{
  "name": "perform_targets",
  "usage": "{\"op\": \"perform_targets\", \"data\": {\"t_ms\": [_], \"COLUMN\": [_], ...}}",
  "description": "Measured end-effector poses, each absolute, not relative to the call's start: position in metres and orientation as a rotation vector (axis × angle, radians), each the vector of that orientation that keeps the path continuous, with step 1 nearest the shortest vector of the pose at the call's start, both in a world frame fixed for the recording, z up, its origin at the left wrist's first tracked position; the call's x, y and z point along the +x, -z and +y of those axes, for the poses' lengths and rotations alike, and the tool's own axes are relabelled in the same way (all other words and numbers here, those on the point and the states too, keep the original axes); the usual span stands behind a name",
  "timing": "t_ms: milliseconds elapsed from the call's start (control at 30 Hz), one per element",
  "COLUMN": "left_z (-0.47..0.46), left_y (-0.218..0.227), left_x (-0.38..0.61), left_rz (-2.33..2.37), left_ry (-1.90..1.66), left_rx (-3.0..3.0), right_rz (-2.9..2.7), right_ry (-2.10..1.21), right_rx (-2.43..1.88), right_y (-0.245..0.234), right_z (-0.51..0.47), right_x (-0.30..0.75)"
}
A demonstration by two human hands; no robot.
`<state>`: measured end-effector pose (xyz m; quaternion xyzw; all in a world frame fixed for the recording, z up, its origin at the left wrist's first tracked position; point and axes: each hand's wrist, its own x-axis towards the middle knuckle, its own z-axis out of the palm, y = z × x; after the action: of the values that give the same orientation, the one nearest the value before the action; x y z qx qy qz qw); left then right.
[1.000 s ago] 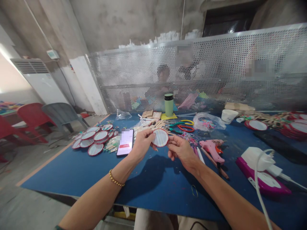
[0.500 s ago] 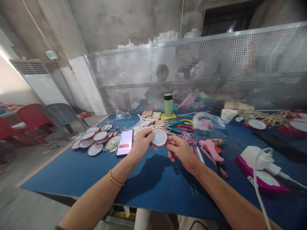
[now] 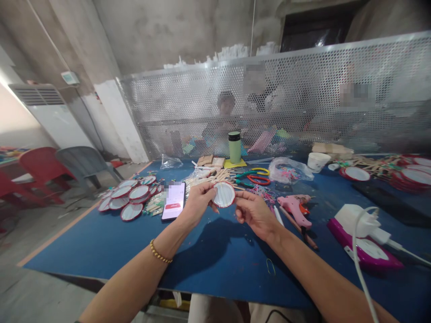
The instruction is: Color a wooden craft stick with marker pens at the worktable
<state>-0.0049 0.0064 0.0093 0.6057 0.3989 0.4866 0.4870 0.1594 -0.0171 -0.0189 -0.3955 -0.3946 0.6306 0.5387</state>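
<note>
My left hand (image 3: pixel 201 202) pinches the left edge of a round white disc with a red rim (image 3: pixel 224 194), held up above the blue table. Its pale face is turned toward me and looks shiny. At the disc's right edge my right hand (image 3: pixel 254 211) has its thumb and index finger closed against the red rim, the other fingers curled under. Whether a thin strand lies between those fingertips is too small to tell. Left of my hands lies a phone (image 3: pixel 174 202) with a lit screen. Beyond it is a pile of similar red-rimmed discs (image 3: pixel 131 211).
A pink glue gun (image 3: pixel 296 208), pliers (image 3: pixel 257 172) and a bag of coloured pieces (image 3: pixel 290 170) lie to the right. A purple power strip (image 3: pixel 367 251) with a white cable is nearer. A green bottle (image 3: pixel 235 148) stands before a perforated metal screen (image 3: pixel 188 98); people sit behind it.
The view has shifted slightly, so the table things sit a little further left. Both hands stay on the disc; my right fingers have moved slightly along its right rim.
</note>
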Motion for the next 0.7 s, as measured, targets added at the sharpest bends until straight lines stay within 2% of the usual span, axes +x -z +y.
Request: {"op": "perform_targets", "data": {"t_ms": [133, 233, 433, 700], "left_z": [0.005, 0.003, 0.004, 0.005], "left_y": [-0.011, -0.013, -0.006, -0.006], "left_x": [-0.004, -0.004, -0.006, -0.008], "left_rz": [0.911, 0.904, 1.014, 1.069], "left_ry": [-1.153, -1.141, -0.960, -0.796], "left_rx": [1.473, 1.511, 1.842, 1.978], "right_rz": [-0.915, -0.966, -1.253, -1.744], "right_ry": [-1.548, -1.464, -0.796, -0.301], "right_rx": [-0.927, -0.966, -1.112, -1.109], "right_y": [0.020, 0.023, 0.017, 0.013], "right_z": [-0.016, -0.013, -0.011, -0.010], "right_x": [0.159, 0.160, 0.175, 0.191]}}
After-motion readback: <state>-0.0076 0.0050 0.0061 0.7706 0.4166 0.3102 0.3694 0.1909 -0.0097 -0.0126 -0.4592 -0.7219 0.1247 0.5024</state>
